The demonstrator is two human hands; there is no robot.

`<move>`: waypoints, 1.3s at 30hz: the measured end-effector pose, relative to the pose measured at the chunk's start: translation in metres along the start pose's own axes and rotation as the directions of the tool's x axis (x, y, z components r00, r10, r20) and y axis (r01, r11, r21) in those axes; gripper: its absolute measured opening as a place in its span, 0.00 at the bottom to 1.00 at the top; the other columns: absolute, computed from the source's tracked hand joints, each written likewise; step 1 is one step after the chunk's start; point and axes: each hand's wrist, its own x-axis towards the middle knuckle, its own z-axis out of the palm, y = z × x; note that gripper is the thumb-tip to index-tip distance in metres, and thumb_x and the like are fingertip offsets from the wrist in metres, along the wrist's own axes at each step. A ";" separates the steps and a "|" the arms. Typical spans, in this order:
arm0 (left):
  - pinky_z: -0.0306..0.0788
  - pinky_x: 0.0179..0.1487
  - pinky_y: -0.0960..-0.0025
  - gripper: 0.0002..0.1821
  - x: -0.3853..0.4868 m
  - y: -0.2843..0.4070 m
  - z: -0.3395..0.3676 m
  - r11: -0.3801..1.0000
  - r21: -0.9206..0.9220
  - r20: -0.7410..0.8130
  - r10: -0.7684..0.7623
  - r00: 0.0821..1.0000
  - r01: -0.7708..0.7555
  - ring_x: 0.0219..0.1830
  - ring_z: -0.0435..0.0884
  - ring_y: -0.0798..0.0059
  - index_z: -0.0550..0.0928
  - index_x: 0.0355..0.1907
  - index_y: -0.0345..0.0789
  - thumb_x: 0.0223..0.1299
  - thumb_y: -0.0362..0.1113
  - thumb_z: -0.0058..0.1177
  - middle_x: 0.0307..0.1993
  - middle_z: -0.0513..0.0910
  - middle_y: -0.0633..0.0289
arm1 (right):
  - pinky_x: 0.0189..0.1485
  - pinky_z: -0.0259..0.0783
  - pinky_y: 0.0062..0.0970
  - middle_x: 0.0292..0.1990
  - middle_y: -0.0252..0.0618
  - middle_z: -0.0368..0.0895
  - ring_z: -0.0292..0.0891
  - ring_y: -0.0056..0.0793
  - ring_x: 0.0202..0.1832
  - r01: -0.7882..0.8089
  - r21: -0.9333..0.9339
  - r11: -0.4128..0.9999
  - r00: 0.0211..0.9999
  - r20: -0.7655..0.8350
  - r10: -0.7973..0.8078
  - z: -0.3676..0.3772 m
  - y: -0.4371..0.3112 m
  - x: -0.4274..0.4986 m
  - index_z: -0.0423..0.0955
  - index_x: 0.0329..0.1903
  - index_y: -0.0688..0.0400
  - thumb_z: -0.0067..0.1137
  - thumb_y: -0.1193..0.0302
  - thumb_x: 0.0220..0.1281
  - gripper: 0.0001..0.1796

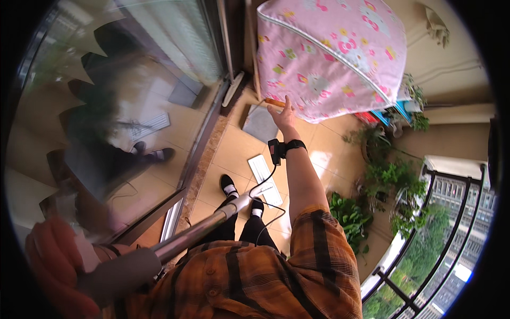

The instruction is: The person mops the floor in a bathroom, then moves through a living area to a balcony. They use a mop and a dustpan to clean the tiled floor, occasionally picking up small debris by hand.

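At the lower left my left hand (53, 263) is wrapped around the grey grip (123, 275) of a metal-poled flat mop (191, 236). Its white rectangular head (259, 169) lies on the tiled floor just ahead of my feet. My right hand (285, 117) reaches forward with fingers spread and nothing held. It is nearest the lower edge of a pink printed fabric cover (318, 67). An orange-brown rod end (275, 102) shows behind those fingers; I cannot tell whether they touch it. A black device is strapped to the right wrist.
A glass door (131, 119) with reflections runs along the left. Another pole with a flat white head (233, 89) leans by its frame. A grey square block (261, 123) sits on the floor. Potted plants (350, 215) and black railings (428, 199) line the right. A thin cable hangs before my legs.
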 end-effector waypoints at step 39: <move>0.53 0.31 0.79 0.07 0.035 0.005 0.010 0.575 -0.809 0.295 0.217 0.931 0.123 0.31 0.61 0.90 0.79 0.22 0.54 0.49 0.45 0.63 0.27 0.79 0.91 | 0.66 0.55 0.48 0.63 0.41 0.63 0.57 0.42 0.66 -0.110 -0.681 0.724 0.983 -0.182 -0.021 -0.139 0.167 -0.047 0.64 0.62 0.51 0.66 0.63 0.52 0.34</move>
